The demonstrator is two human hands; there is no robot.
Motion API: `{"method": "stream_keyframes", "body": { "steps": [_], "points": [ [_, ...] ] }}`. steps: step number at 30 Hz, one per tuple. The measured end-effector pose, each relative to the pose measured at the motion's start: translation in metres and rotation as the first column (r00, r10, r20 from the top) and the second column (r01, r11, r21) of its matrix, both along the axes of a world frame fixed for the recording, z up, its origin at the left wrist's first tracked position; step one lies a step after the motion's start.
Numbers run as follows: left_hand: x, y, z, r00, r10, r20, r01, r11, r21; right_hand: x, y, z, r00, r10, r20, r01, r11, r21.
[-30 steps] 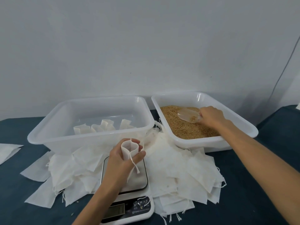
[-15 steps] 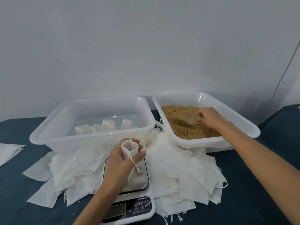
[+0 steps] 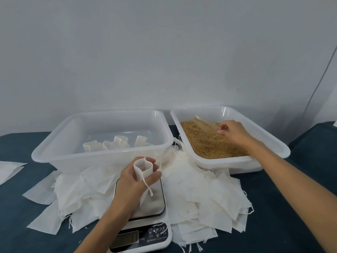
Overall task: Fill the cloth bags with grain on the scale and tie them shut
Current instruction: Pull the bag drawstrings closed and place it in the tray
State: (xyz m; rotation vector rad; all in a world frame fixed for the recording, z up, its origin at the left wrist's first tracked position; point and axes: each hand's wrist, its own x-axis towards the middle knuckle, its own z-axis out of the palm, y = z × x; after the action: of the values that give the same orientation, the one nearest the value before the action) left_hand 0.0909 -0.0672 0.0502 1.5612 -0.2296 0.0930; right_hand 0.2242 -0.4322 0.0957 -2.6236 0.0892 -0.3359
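Left hand (image 3: pixel 135 177): raised over the scale (image 3: pixel 144 212), fingers and thumb curled round an empty cloth bag (image 3: pixel 142 167), mouth held open and facing up, drawstring (image 3: pixel 147 185) hanging down toward the platform. Forearm entering from the bottom edge.

Right hand (image 3: pixel 232 132): reached forward into the right tub (image 3: pixel 269 141), fingers pinching the handle of a clear scoop (image 3: pixel 206 123) laid in the grain (image 3: pixel 207 143). Arm extended from the lower right.

Count: two white plastic tubs; one scale; one scoop. Left tub (image 3: pixel 54 150): about four filled bags (image 3: pixel 116 145), upright in a row. Loose heap of flat bags (image 3: pixel 204 194) on the dark blue table (image 3: pixel 295 216), round and under the scale; number not countable.

Markings: button symbols and small print on the scale's front panel (image 3: pixel 156 232), too small to read. Display (image 3: pixel 125 240) unreadable.
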Motion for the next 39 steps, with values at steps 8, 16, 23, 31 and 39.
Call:
{"method": "stream_keyframes", "body": {
  "steps": [8, 16, 23, 31, 39],
  "points": [
    [0.010, 0.034, -0.003, 0.999, -0.030, 0.029, 0.029, 0.998, 0.049, -0.080, 0.073, 0.038, 0.895, 0.435, 0.104, -0.445, 0.887, 0.124],
    [0.016, 0.023, -0.001, 0.994, -0.088, 0.062, 0.082, 0.992, 0.095, -0.116, 0.119, 0.060, 0.822, 0.569, 0.037, -0.565, 0.822, -0.071],
    [0.017, 0.026, 0.002, 0.981, -0.180, 0.066, 0.172, 0.979, 0.113, -0.128, 0.126, 0.076, 0.813, 0.580, 0.042, -0.555, 0.795, -0.244],
    [0.012, 0.021, 0.003, 0.983, -0.168, 0.076, 0.159, 0.981, 0.111, -0.123, 0.129, 0.076, 0.829, 0.557, 0.043, -0.495, 0.768, -0.406],
    [0.010, 0.019, 0.003, 0.990, -0.140, 0.020, 0.137, 0.983, 0.126, -0.118, 0.132, 0.076, 0.849, 0.525, 0.064, -0.408, 0.728, -0.551]
  ]
}}
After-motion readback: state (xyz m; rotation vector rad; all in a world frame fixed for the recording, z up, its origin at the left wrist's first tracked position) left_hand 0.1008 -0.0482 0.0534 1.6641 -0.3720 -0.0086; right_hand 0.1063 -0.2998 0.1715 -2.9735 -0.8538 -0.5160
